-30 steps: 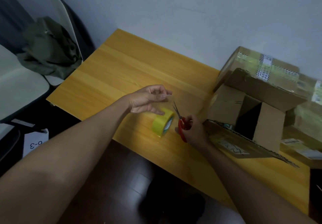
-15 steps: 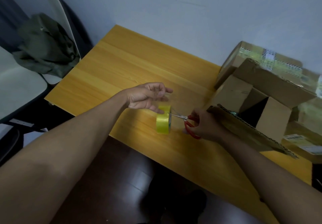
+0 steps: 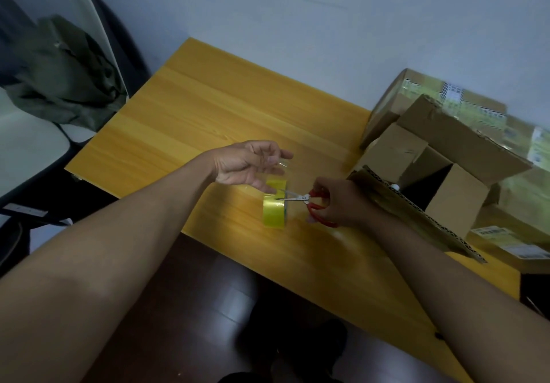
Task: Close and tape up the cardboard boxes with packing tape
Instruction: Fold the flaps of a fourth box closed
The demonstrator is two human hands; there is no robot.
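A yellow roll of packing tape (image 3: pixel 274 210) hangs just above the wooden table (image 3: pixel 208 120), hanging from a clear strip that my left hand (image 3: pixel 249 165) pinches by its end. My right hand (image 3: pixel 336 202) grips red-handled scissors (image 3: pixel 300 198) whose blades point left and reach the strip right above the roll. An open cardboard box (image 3: pixel 416 171) lies on its side at the right, its flaps spread and its dark inside facing me.
More cardboard boxes (image 3: pixel 464 105), taped and labelled, are stacked behind and to the right of the open one. A chair with a green jacket (image 3: pixel 62 76) stands left of the table. The wall runs close behind the table.
The scissors swung from pointing up to pointing left, and their blades now meet the tape strip above the roll. The roll turned its face sideways. My left hand keeps its pinch.
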